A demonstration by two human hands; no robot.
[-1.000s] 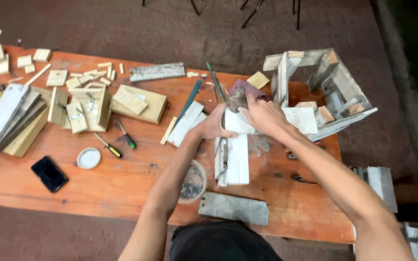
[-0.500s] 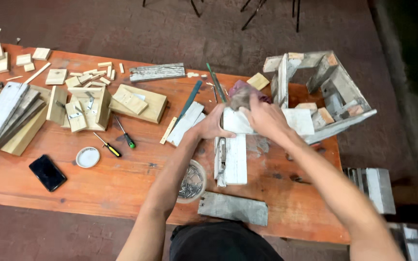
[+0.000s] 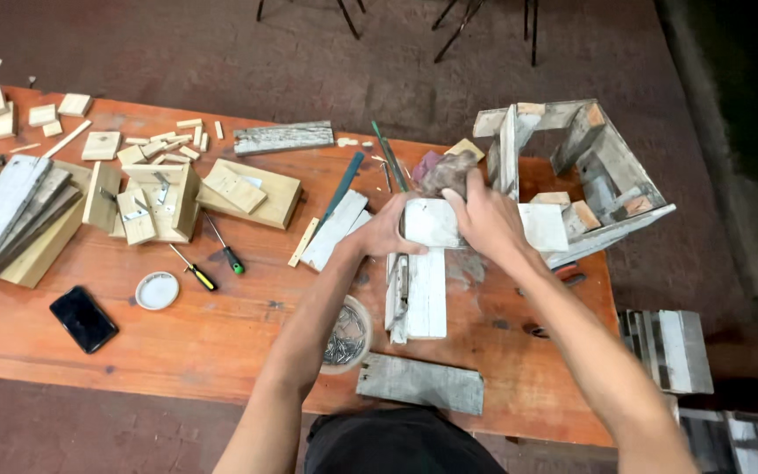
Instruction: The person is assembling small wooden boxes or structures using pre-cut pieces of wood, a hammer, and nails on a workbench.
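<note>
While your left hand [image 3: 388, 233] and right hand [image 3: 484, 219] clasp the white wooden piece [image 3: 427, 263], fingers wrapped round its top | nails [image 3: 344, 333] unused | slatted frame [image 3: 581, 175] beside it on worktop [image 3: 221, 325] unjoined.

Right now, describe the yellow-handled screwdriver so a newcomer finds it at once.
Start at the orange table, left of the person's arms. Between the white lid and the green-handled screwdriver lies the yellow-handled screwdriver. Its yellow-and-black grip points toward the person; its neighbour's grip is green.

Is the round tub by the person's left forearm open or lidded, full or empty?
Open and partly filled: the round tub shows dark nails inside, and a white lid lies apart on the table.
</note>
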